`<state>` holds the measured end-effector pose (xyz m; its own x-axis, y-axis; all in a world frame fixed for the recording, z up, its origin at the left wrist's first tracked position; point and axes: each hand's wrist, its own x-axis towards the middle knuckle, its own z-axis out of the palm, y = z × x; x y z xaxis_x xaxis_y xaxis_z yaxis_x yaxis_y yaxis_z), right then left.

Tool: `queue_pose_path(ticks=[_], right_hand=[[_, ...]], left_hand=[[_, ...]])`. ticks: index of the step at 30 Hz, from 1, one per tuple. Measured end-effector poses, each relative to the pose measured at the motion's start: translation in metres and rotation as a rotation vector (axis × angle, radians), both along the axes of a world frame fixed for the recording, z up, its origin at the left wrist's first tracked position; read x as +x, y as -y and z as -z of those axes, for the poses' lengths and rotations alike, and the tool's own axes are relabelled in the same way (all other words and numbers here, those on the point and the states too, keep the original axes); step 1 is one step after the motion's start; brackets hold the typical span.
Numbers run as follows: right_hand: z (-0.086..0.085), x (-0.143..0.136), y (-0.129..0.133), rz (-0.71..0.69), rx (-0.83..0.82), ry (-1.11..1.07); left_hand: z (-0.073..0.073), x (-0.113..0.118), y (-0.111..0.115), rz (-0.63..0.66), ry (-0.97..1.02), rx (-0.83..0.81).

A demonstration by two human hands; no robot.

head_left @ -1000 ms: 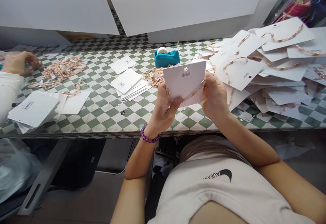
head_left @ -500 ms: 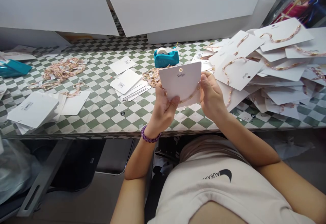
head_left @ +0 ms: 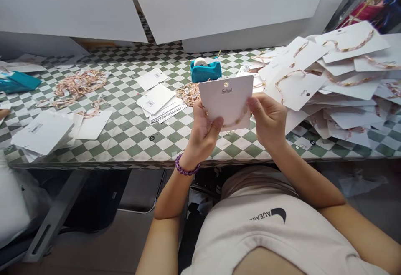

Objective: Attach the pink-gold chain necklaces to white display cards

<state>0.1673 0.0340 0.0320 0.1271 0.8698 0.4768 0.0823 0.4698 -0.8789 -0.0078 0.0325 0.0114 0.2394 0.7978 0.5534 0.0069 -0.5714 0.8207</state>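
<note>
A white jewelry card (head_left: 226, 103) with a small hole and printed lettering is held up above the table's front part. My left hand (head_left: 205, 135) is closed on its left edge, thumb across the front lower corner. A beaded necklace (head_left: 235, 124) in pink and gold curves across the lower front of the card. At the card's right edge my right hand (head_left: 268, 116) is closed, thumb and fingers pinched at the necklace's end; the fingertips are partly hidden behind the card. Behind the card stands a teal tape dispenser (head_left: 206, 71), beside a heap of beaded necklaces (head_left: 189, 93).
A tall pile of necklace-bearing cards (head_left: 347, 83) fills the right side. Stacks of blank cards (head_left: 159, 102) lie left of centre and more cards (head_left: 42, 133) farther left, near another necklace heap (head_left: 82, 84). A second teal dispenser (head_left: 20, 82) sits at the left edge. White panels (head_left: 232, 6) stand behind.
The card has shifted slightly right. My right hand has moved a little right and down, with its fingers drawn more into a pinch. At far left, a light-coloured shape has entered view.
</note>
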Motion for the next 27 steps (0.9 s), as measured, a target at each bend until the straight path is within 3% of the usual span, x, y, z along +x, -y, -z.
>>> queue_pose_path(ticks=[5,9,12,16,20,23,27], right_hand=[[-0.007,0.004,0.002,-0.096,-0.058,0.132],[-0.023,0.011,0.011,0.016,0.046,0.284],[-0.035,0.013,0.021,-0.049,0.089,0.498],[-0.039,0.019,0.020,-0.099,0.132,0.694],[-0.044,0.035,0.011,-0.072,0.194,0.845],[-0.057,0.044,0.013,-0.040,0.278,0.900],[-0.075,0.052,0.019,-0.108,0.398,0.824]], left_hand=[[0.000,0.000,-0.001,-0.008,0.014,-0.023],[0.003,0.010,0.003,-0.062,-0.021,0.029],[0.003,0.026,0.011,-0.087,0.009,0.072],[-0.002,0.041,0.025,0.013,-0.024,0.225],[-0.003,0.043,0.035,0.106,-0.115,0.218],[-0.003,0.043,0.039,0.255,0.003,0.041],[-0.010,0.042,0.034,0.373,0.363,-0.468]])
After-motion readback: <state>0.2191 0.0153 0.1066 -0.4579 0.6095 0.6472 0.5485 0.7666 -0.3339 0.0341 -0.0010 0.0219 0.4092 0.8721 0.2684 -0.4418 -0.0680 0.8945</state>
